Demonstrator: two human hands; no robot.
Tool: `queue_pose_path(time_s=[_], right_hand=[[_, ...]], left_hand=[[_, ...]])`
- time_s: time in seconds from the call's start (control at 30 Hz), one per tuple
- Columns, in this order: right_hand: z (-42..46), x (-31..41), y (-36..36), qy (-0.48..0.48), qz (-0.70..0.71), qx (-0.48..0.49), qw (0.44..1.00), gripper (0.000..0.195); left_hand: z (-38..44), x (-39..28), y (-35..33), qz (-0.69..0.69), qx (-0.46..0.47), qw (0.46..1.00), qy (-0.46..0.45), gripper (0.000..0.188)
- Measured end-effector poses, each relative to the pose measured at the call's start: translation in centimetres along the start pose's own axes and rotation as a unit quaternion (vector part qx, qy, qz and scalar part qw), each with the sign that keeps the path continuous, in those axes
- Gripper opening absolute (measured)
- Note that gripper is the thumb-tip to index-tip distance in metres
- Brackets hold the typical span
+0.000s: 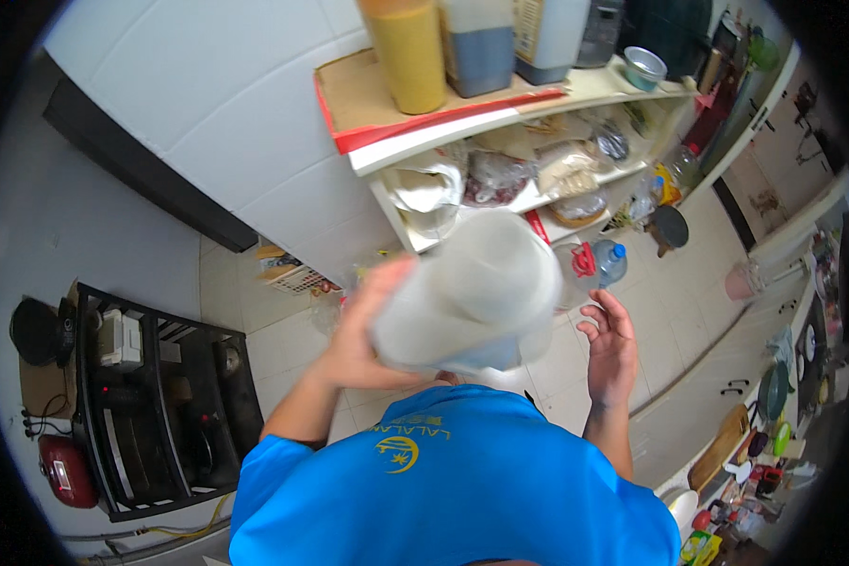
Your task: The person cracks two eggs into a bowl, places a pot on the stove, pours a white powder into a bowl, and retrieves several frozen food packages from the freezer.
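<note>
My left hand is closed around the side of a large whitish translucent plastic container, blurred by motion. A bluish patch shows low on its near side. The container is in front of my chest, before a white shelf unit. My right hand is to the right of the container, apart from it, fingers curled and spread with nothing between them. Just beyond that hand, a large bottle with a red handle and a blue-capped plastic bottle stand on the floor.
On the shelf top are a jar of yellow contents, a dark-filled jug and a metal bowl. Bagged goods fill the shelves. A black rack stands left; a cluttered counter runs along the right. A small stool is farther back.
</note>
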State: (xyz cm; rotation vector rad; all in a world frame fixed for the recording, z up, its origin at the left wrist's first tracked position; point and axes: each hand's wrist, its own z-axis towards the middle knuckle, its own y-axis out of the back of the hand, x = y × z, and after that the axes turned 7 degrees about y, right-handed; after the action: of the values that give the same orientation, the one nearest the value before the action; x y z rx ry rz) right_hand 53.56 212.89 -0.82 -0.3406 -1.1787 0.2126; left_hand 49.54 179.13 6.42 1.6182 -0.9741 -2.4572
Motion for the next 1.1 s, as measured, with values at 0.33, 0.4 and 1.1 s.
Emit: queue_pose_path(time_s=[0.33, 0.4, 1.1], right_hand=[[7.0, -7.3, -7.9, -0.101, 0.029, 0.24, 0.965, 0.057], [8.4, -7.8, -7.9, -0.112, 0.023, 0.277, 0.954, 0.051], [19.5, -10.6, -0.3, -0.144, -0.047, 0.449, 0.88, 0.037]], left_hand=[[6.0, -6.5, 19.3, -0.048, -0.454, 0.889, -0.037, 0.08], [11.2, -6.2, 20.6, -0.028, -0.492, 0.87, 0.016, 0.1], [26.8, -4.3, 11.8, 0.173, -0.563, 0.786, 0.19, 0.065]])
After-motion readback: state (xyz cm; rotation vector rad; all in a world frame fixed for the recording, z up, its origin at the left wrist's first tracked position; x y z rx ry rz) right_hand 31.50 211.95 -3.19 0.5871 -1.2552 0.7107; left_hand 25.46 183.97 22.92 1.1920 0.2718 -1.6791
